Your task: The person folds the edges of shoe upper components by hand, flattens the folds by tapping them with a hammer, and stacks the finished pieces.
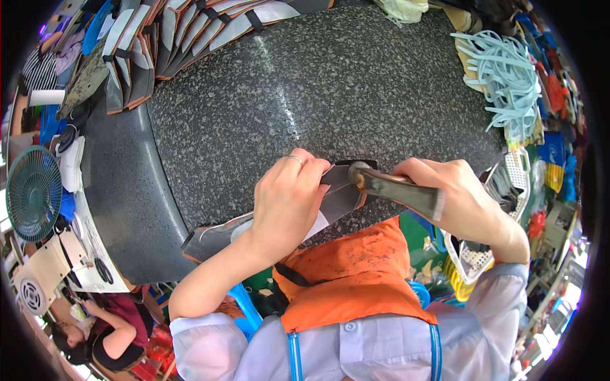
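Note:
A long grey flat piece (219,239) with orange-brown edges and a white patch lies across the near edge of the dark speckled stone slab (305,95). The fingers of my left hand (287,200) are closed on its upper edge, near a black part at its right end. My right hand (464,197) grips a hammer; its worn metal head (400,190) shows, with the rounded end over the right end of the piece. The hammer's handle is mostly hidden by my right hand.
Similar grey pieces (184,32) are heaped at the far left of the slab. Pale blue strips (511,79) lie at the far right. White baskets (518,178) stand beside my right arm. A fan (35,190) and a seated person (114,324) are at left.

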A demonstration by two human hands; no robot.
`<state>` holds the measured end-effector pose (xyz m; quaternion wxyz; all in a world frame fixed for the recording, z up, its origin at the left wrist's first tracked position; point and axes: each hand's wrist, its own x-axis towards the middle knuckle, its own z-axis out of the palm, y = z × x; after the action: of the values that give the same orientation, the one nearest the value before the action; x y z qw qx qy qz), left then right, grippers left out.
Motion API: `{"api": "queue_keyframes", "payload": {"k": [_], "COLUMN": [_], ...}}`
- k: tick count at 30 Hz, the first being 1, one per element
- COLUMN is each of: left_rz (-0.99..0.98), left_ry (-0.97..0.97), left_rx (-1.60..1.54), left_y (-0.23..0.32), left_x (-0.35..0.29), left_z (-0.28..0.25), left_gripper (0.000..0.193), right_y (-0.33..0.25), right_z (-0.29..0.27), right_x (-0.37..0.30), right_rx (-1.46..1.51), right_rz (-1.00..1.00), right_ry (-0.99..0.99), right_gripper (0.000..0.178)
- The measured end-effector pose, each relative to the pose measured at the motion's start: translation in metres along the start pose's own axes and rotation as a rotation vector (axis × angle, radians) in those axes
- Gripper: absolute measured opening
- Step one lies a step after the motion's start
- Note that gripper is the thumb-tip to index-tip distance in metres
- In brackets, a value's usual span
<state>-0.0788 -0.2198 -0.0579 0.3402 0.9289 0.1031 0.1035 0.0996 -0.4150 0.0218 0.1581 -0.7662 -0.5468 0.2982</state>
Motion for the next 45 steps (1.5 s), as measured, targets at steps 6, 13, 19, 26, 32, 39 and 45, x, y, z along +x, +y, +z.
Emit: {"api": "queue_keyframes", "payload": {"k": [6, 13, 19, 26, 32, 39, 45], "left_rz": [0.323, 0.234, 0.279, -0.086, 0.146, -0.077, 0.078], "left_ry": [0.026, 0.063, 0.114, 0.043, 0.05, 0.079, 0.178], "left_rx": [0.325, 0.206, 0.191, -0.243, 0.329, 0.1, -0.142], "left_y": [-0.003, -0.011, -0.007, -0.016, -0.003, -0.011, -0.021], "left_x": [-0.005, -0.01, -0.025, -0.037, -0.04, 0.021, 0.003], "left_z": [0.003, 0.0, 0.005, -0.014, -0.007, 0.012, 0.009], "left_gripper": [0.019, 0.015, 0.015, 0.007, 0.009, 0.022, 0.007], "right_y": [0.01, 0.0, 0.005, -0.003, -0.014, 0.0, 0.017], "right_z": [0.0, 0.009, 0.021, 0.04, 0.04, 0.011, 0.01], "right_x": [0.012, 0.031, 0.023, 0.029, 0.031, 0.025, 0.032], "right_rx": [-0.056, -0.237, -0.206, -0.239, -0.184, -0.185, -0.083], "right_rz": [0.042, -0.045, -0.12, -0.153, -0.16, 0.021, 0.069], "right_ry": [-0.04, -0.031, 0.09, 0.089, 0.114, 0.21, 0.207], "right_gripper": [0.023, 0.029, 0.027, 0.03, 0.025, 0.025, 0.017]}}
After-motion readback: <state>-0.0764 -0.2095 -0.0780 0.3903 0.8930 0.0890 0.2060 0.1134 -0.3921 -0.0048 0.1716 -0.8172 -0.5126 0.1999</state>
